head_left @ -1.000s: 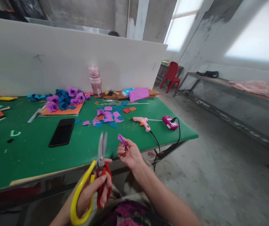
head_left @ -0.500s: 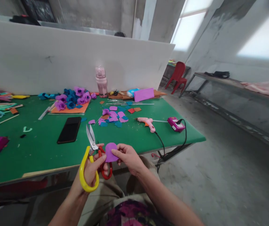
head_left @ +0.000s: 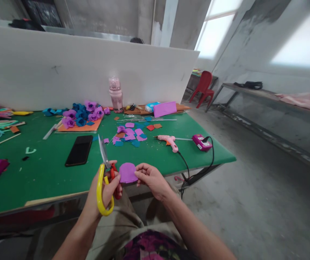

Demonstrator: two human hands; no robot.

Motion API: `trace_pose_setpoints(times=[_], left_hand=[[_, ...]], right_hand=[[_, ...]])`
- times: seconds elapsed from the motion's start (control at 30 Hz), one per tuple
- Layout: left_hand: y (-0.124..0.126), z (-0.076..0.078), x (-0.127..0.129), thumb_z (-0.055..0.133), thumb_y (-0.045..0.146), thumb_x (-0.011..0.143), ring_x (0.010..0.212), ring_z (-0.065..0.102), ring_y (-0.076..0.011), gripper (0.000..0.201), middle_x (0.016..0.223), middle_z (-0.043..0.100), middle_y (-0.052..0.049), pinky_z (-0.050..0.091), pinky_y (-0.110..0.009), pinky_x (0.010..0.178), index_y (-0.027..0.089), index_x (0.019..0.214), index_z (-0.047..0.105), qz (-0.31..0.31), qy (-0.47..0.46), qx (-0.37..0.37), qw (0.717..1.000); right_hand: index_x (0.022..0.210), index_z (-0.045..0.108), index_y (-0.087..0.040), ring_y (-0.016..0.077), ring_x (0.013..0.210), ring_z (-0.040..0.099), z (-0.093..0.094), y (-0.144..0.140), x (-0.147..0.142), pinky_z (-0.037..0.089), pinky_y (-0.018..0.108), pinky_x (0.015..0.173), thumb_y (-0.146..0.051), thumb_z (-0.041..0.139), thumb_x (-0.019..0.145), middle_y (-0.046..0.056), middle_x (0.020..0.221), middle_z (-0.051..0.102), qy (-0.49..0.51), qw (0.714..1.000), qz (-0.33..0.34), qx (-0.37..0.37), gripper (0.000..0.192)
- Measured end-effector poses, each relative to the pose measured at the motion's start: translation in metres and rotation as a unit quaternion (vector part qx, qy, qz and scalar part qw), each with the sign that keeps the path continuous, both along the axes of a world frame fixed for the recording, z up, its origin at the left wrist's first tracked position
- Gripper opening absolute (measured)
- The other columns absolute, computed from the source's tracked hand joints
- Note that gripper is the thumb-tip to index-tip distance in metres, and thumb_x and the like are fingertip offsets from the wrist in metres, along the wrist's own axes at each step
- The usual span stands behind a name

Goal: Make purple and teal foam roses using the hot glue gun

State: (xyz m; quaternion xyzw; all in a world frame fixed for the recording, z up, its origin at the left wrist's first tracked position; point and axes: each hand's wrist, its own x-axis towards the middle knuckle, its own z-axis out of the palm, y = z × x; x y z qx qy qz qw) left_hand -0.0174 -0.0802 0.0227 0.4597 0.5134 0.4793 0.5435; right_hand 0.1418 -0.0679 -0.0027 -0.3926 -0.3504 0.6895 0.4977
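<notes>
A purple cutout (head_left: 127, 172) is pinched at its right edge by the fingertips of the right hand (head_left: 151, 179), just in front of the near edge of the green table (head_left: 41, 173). Scissors (head_left: 104, 177) are gripped in the left hand (head_left: 103, 189), whose fingers are closed through the yellow and red handles; the blades are held together and point up and away, just left of the cutout, the red handle all but touching it. Whether the blades touch the cutout cannot be told. On the table, a black phone (head_left: 79, 150) lies beyond the scissors, a little to the left. A scatter of purple, blue and orange scraps (head_left: 130, 133) is seen farther back, beyond the cutout. A pink glue gun (head_left: 168, 140) lies to the right of the scraps, with a magenta box (head_left: 201, 141) beside it near the table's right edge and a black cord hanging over that edge. Purple and blue flowers (head_left: 80, 115) are piled on an orange sheet at the back, and a pink bottle (head_left: 115, 93) stands to their right against a white board (head_left: 63, 65).
</notes>
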Motion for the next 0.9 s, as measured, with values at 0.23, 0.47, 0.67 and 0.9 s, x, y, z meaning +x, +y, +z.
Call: trace_pose_setpoints(times=[0.23,0.47,0.67,0.9], left_hand=[[0.032,0.002,-0.007,0.064,0.033,0.07,0.035,0.05,-0.0108,0.053,0.054,0.053,0.006,0.043,-0.021,0.034,0.02,0.116,0.041,-0.03,0.029,-0.024,0.999],[0.031,0.013,-0.013,0.067,0.027,0.066,0.04,0.055,-0.0123,0.059,0.064,0.061,0.002,0.046,-0.023,0.036,0.021,0.118,0.04,0.017,-0.028,-0.029,0.999],[-0.011,0.025,-0.02,0.057,0.028,0.076,0.033,0.053,-0.0128,0.06,0.069,0.064,-0.003,0.045,-0.024,0.032,0.02,0.13,0.033,-0.25,-0.163,-0.135,0.945],[-0.035,0.007,-0.024,0.045,0.022,0.081,0.036,0.057,-0.0125,0.051,0.071,0.065,-0.009,0.044,-0.018,0.033,0.017,0.131,0.036,-0.373,-0.245,-0.178,0.877]], right_hand=[[0.069,0.055,-0.015,0.0052,0.044,0.051,-0.007,0.007,0.014,0.045,0.015,0.045,-0.021,0.076,0.06,-0.006,0.052,0.054,0.172,0.975,-0.078,-0.117,0.023],[0.064,0.054,-0.013,0.0057,0.046,0.054,-0.004,0.014,0.019,0.047,0.014,0.046,-0.008,0.064,0.071,-0.003,0.049,0.055,0.293,0.917,-0.15,-0.224,0.013],[0.06,0.051,-0.014,0.0053,0.046,0.054,0.002,0.017,0.015,0.047,0.013,0.048,-0.007,0.058,0.074,-0.002,0.049,0.056,0.328,0.904,-0.171,-0.212,0.017],[0.07,0.054,-0.015,0.0084,0.05,0.057,0.002,0.014,0.012,0.047,0.017,0.049,-0.011,0.065,0.065,-0.003,0.054,0.059,0.299,0.926,-0.165,-0.159,0.013]])
